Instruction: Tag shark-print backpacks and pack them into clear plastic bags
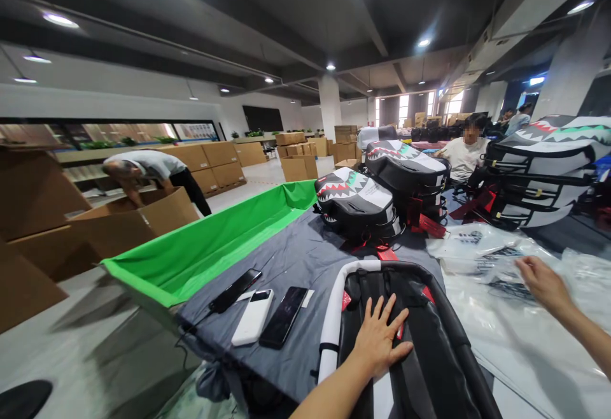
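The left hand [379, 336] rests with fingers spread open on a black backpack [420, 336], beside a phone [284, 317] on the tabletop [305, 260]. The open right hand [541, 285] hovers over plastic bags [506, 317], with shark-print backpacks [356, 202] beyond.

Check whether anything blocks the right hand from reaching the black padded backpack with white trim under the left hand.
Nothing visible blocks it. Only clear plastic sheeting lies low in the gap between the right hand and the black padded backpack with white trim.

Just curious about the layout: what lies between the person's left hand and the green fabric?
The head view shows a white device and two black phones on gray cloth.
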